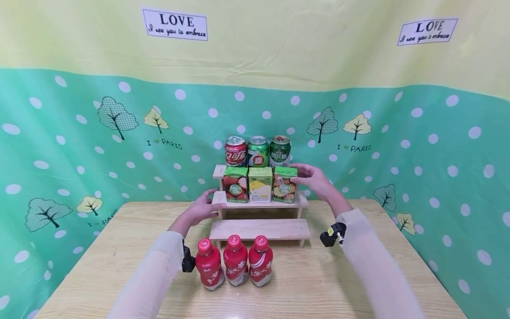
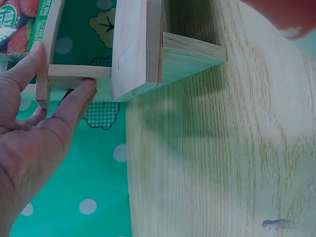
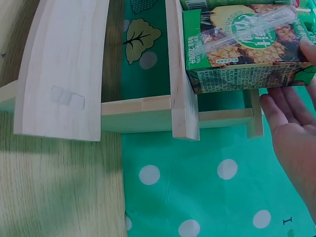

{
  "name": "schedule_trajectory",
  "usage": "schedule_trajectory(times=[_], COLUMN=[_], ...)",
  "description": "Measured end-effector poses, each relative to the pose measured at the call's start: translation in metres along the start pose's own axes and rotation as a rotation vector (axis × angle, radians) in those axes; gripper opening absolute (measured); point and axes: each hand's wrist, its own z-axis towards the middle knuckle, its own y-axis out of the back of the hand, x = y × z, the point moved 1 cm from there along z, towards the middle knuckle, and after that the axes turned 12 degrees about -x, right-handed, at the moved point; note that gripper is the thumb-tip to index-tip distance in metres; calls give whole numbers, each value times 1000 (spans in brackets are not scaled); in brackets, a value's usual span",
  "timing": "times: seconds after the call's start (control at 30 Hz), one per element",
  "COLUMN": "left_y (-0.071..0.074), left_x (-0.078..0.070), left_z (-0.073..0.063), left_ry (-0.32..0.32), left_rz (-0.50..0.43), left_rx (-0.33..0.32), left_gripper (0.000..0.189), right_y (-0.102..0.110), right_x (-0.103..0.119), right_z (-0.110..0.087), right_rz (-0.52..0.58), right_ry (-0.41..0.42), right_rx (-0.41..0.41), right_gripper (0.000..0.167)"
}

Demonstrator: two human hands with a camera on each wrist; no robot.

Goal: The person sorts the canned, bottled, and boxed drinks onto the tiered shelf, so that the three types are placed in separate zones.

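Note:
On the middle step of a three-step wooden stand (image 1: 260, 205) stand three juice boxes side by side: a red-fruit one (image 1: 236, 186), a pear one (image 1: 260, 188) and a pineapple one (image 1: 284, 188). My right hand (image 1: 315, 180) holds the pineapple juice box at its right side, thumb at the front; a wrapped straw (image 3: 247, 32) lies across that box. At the stand's left end my left hand (image 1: 199, 209) grips the middle step, with the thumb (image 2: 30, 66) by its upper face and fingers underneath. Three drink cans (image 1: 258, 153) stand on the top step.
Three red bottles (image 1: 236, 263) stand upright on the wooden table (image 1: 318, 283) in front of the stand. The lowest step (image 1: 260, 229) bears nothing. A green and yellow curtain (image 1: 255, 99) hangs directly behind the table.

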Motion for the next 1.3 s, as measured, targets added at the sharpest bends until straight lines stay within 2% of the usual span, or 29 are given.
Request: schedule_trajectory(times=[0.23, 0.53, 0.73, 1.03, 1.3], left_y=[1, 2, 1, 1, 1], left_x=[-1, -3, -2, 1, 0], left_z=[-1, 1, 1, 3, 1], left_ry=[3, -11, -17, -14, -5], left_rz=[2, 7, 1, -4, 16], left_rx=[-4, -5, -5, -4, -14], left_gripper=[83, 82, 82, 80, 82], right_y=[-1, -5, -5, 1, 9], right_x=[-6, -5, -6, -12, -18], right_z=[-4, -1, -3, -15, -33], right_rz=[-42, -2, -34, -37, -60], right_ry=[6, 41, 31, 49, 103], right_rx=[-36, -47, -43, -73, -77], right_gripper=[67, 62, 66, 67, 59])
